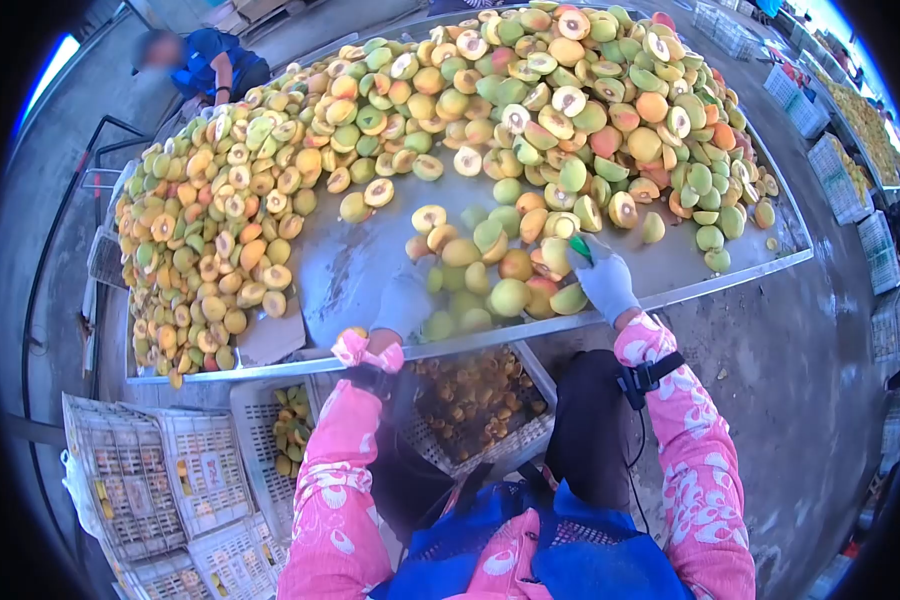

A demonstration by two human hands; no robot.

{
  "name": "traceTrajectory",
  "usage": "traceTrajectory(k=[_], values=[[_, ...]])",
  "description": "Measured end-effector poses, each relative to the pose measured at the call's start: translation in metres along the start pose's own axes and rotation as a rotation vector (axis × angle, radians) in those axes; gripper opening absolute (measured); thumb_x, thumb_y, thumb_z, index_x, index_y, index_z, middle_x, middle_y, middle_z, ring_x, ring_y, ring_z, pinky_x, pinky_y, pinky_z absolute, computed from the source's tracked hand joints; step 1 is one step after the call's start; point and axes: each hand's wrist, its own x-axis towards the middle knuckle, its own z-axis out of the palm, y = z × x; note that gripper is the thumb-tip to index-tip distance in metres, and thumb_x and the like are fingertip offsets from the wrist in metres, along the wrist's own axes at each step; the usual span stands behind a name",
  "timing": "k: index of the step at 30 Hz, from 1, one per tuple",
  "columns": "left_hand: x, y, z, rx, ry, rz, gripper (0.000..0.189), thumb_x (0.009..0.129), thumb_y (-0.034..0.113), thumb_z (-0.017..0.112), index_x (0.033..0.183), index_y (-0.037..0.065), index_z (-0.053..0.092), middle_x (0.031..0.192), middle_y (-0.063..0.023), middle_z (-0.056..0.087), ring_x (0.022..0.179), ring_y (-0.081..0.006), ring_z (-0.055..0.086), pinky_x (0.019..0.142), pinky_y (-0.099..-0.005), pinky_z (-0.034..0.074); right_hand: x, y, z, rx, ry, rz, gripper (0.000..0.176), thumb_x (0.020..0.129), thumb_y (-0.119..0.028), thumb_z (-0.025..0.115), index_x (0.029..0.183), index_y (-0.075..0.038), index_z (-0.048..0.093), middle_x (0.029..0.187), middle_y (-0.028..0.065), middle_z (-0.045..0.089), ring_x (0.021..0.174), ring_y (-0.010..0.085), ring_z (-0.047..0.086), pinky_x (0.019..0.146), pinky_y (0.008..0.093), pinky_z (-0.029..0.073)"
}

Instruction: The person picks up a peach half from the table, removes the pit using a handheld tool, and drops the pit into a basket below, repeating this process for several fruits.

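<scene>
My left hand (403, 302), in a pale glove, is at the table's near edge beside the close pile of halved peaches (510, 295). A hazy smear covers its fingers, so I cannot see whether they hold anything. My right hand (607, 284), also gloved, is closed at the right side of that pile, above the fruit. A small green tool (580, 247) sticks out from its fingers; its working end is hard to make out. Many halves lie cut face up with the brown stone or hollow showing.
A metal table (345, 270) with a raised rim carries a large peach heap (560, 90). Below, a crate (480, 400) holds brown stones. White crates (205, 470) stand at left, others (838, 178) at right. Another person (215, 65) works at the far left.
</scene>
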Motion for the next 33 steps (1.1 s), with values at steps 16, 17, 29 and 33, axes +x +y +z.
traceTrajectory(k=[16, 17, 29, 33], values=[[-0.094, -0.036, 0.033, -1.476, 0.365, 0.029, 0.057, 0.098, 0.049, 0.033, 0.124, 0.001, 0.05, 0.1, -0.0122, 0.063, 0.073, -0.0204, 0.058, 0.055, -0.0276, 0.044, -0.129, -0.163, 0.006, 0.033, -0.428, -0.361, 0.024, 0.083, -0.027, 0.068, 0.099, -0.01, 0.061, 0.075, 0.0113, 0.064, 0.069, 0.0328, 0.063, 0.062, 0.0414, 0.05], [-0.099, -0.03, 0.031, -1.385, 0.39, 0.041, 0.058, 0.098, 0.049, 0.032, 0.124, 0.0, 0.05, 0.099, -0.0122, 0.063, 0.071, -0.0201, 0.057, 0.055, -0.0275, 0.043, -0.133, -0.168, 0.006, 0.032, -0.431, -0.353, 0.024, 0.083, -0.027, 0.068, 0.099, -0.01, 0.061, 0.075, 0.0113, 0.064, 0.069, 0.0328, 0.063, 0.062, 0.0414, 0.05], [-0.152, 0.07, -0.012, -1.118, 0.345, 0.153, 0.031, 0.097, 0.019, 0.042, 0.12, 0.003, 0.054, 0.107, -0.0072, 0.056, 0.094, -0.0132, 0.052, 0.082, -0.0263, 0.044, -0.134, -0.171, 0.012, 0.576, -0.208, -0.004, 0.033, 0.085, -0.028, 0.068, 0.106, -0.004, 0.061, 0.087, 0.0122, 0.066, 0.078, 0.0218, 0.064, 0.069, 0.0348, 0.051], [-0.137, 0.102, -0.008, -1.061, 0.29, 0.377, 0.036, 0.095, 0.014, 0.043, 0.127, 0.001, 0.049, 0.118, -0.0144, 0.058, 0.106, -0.0237, 0.056, 0.091, -0.0344, 0.045, -0.13, -0.152, -0.022, 0.978, -0.316, 0.211, 0.039, 0.085, -0.021, 0.07, 0.118, -0.004, 0.058, 0.097, 0.0008, 0.065, 0.079, 0.0124, 0.06, 0.071, 0.0288, 0.051]])
